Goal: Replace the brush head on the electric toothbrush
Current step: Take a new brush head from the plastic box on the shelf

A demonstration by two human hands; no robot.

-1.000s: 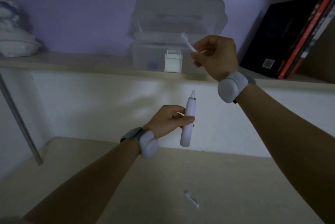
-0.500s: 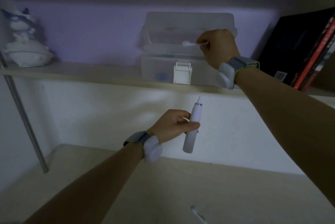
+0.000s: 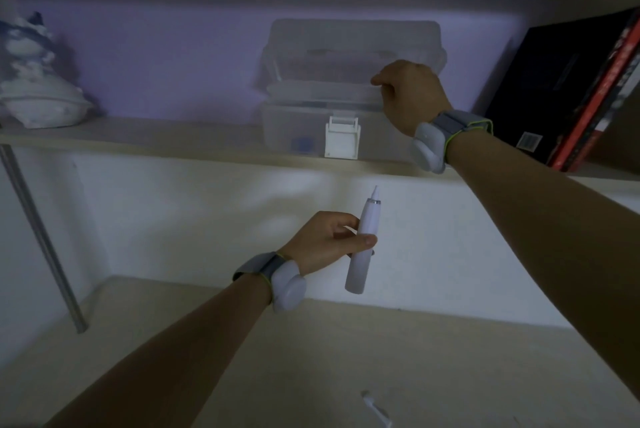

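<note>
My left hand grips the white electric toothbrush handle upright in front of the white wall; its bare tip points up with no brush head on it. My right hand reaches up to the open clear plastic box on the shelf, fingers curled down over the box's inner tray. The brush head it carried is hidden from view. Another white brush head lies on the desk at the bottom edge.
The shelf also carries a blue-and-white ceramic figure at the left and dark books leaning at the right. A metal rod slants down at the left. The box has a white latch in front.
My right hand has risen from above the handle to the box on the shelf, and the brush head it held is out of sight. The left hand has barely moved.
</note>
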